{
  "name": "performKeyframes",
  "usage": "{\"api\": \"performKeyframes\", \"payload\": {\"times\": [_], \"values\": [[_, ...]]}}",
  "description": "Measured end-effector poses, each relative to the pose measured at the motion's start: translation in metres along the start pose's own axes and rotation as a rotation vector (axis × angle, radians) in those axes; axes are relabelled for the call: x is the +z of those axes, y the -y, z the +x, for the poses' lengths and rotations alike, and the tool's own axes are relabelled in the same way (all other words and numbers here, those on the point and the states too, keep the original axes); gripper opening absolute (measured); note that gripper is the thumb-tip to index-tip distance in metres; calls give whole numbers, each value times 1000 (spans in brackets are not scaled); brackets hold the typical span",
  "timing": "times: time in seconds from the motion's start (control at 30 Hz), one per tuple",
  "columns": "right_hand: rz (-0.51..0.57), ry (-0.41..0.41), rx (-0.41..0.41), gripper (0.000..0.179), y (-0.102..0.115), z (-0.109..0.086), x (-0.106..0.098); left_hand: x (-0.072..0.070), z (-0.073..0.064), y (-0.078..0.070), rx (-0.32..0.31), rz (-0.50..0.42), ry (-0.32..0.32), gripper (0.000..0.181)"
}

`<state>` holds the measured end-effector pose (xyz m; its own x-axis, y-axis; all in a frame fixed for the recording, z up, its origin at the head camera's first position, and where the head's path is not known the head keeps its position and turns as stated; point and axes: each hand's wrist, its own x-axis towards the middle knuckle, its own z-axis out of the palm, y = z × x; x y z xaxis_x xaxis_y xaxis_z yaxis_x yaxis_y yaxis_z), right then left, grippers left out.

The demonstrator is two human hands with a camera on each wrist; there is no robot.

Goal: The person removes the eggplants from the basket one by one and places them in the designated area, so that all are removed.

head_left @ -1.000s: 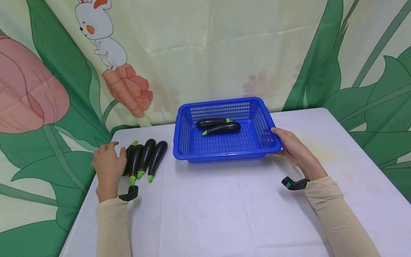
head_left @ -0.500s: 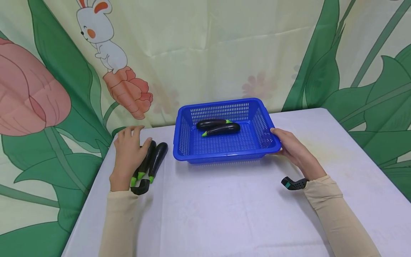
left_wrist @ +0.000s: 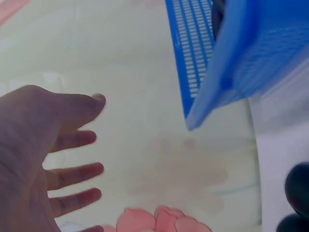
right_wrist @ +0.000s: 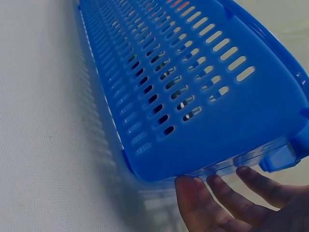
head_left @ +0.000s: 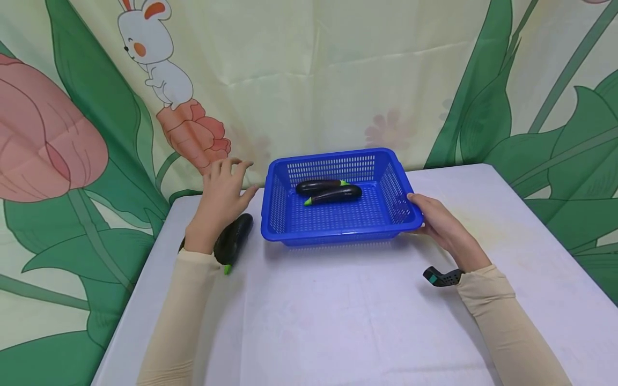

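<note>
My left hand (head_left: 223,195) is raised with its fingers spread and nothing in them, left of the blue plastic basket (head_left: 333,236). Beneath it lie glossy dark eggplants (head_left: 235,237) with green stems, mostly hidden by the hand and wrist. The left wrist view catches the basket's corner (left_wrist: 227,72) apart from the fingertips, and rounded eggplant ends (left_wrist: 300,189) at its right edge. On the basket's right side, my right hand (head_left: 441,222) grips the rim, thumb on top and fingers underneath. Two eggplants (head_left: 336,194) rest side by side inside the basket.
A white cloth covers the table (head_left: 318,316). Close behind the basket hangs a printed fabric backdrop (head_left: 309,91) with a rabbit, flowers and leaves. A black wrist device (head_left: 443,276) sits by the right sleeve.
My left hand has moved from the left end of the eggplant row rightward and upward toward the basket's left side. The right hand and basket have stayed in place.
</note>
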<state>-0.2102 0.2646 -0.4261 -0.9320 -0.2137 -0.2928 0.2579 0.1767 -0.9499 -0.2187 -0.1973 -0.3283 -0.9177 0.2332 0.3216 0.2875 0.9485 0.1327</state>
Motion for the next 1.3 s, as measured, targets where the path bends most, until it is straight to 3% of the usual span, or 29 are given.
{"api": "performKeyframes", "payload": {"times": [0.3, 0.6, 0.97, 1.3], "values": [[0, -2, 16, 78, -1, 1, 0, 2, 39, -28, 90, 31, 33, 60], [13, 3, 11, 79, -1, 0, -1, 9, 78, -44, 187, -32, 121, 58], [18, 1, 8, 78, -1, 0, 1, 30, 107, -57, 266, -170, 329, 55], [11, 8, 8, 79, 0, 1, 0, 57, 123, -66, 281, -293, 514, 54]]}}
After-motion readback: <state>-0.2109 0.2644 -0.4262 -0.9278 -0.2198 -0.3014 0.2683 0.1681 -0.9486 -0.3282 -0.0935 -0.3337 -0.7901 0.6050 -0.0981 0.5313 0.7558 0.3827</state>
